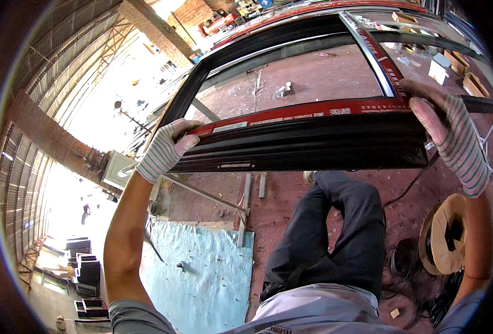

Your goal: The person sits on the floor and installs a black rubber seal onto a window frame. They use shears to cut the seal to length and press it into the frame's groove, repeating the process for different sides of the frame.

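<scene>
A black rectangular window frame (pixel 308 139) with red printed film along its edges is held up in front of me, its near bar facing me. My left hand (pixel 167 149), in a pale striped glove, closes round the near left corner, thumb on top. At the near right corner my right hand (pixel 448 133), gloved the same way, grips the frame with its thumb against the near side. The fingers beneath the frame are partly hidden on both sides. A thin slot shows low on the near bar.
Under the frame are a metal stand (pixel 207 192) and the reddish floor (pixel 224 186). A light blue sheet (pixel 202 278) lies at left. A wooden reel (pixel 441 234) and dark coiled cable (pixel 405 259) sit low right. Boxes (pixel 457 62) stand at far right, a grey box (pixel 118 168) at left.
</scene>
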